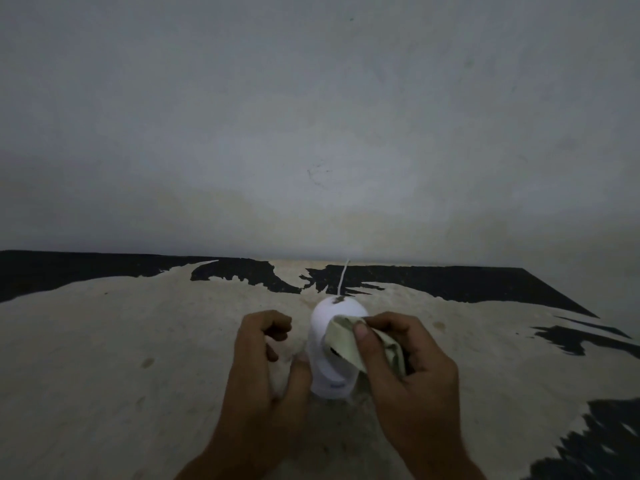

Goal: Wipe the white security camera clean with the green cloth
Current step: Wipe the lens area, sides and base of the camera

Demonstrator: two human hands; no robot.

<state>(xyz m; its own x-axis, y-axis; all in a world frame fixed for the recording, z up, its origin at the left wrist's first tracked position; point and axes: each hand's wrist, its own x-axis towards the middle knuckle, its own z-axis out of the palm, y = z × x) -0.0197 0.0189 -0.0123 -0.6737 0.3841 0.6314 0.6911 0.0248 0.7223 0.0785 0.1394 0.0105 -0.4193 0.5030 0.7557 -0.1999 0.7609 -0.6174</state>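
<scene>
The white security camera (327,358) stands upright on a worn tabletop, low in the middle of the view. A thin white cable (343,277) runs from its top back toward the wall. My right hand (412,368) holds the bunched pale green cloth (346,341) and presses it against the camera's right front side, thumb on top of the cloth. My left hand (266,362) sits at the camera's left side, its thumb touching the lower body and its fingers curled apart from it. The cloth hides part of the camera's dark lens area.
The tabletop (138,341) is pale and scuffed, with black patches along its far edge and at the right. A bare grey wall (311,133) rises directly behind the table. The scene is dimly lit.
</scene>
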